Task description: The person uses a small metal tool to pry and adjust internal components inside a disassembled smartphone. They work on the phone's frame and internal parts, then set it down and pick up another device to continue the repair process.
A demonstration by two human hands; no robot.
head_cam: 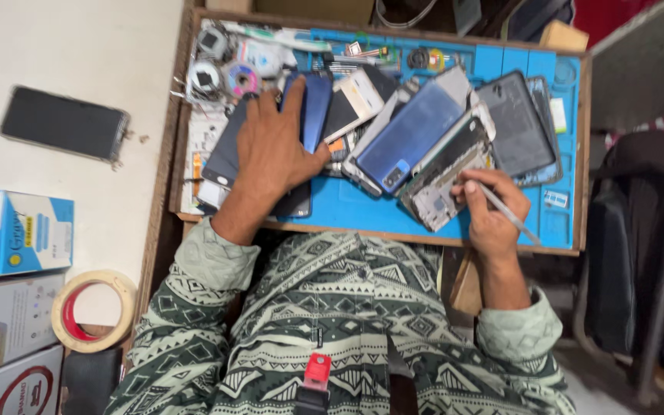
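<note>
This is a phone repair workshop. A wooden-rimmed tabletop [164, 161] carries a blue repair mat [363, 209] heaped with opened phones, loose back covers [515, 123] and bare screens. Small reels [241, 79] of wire and tape crowd its far corner. Another phone [64, 123], a tape roll [92, 310] and stacked cartons [11, 307] lie on the side counter.
</note>
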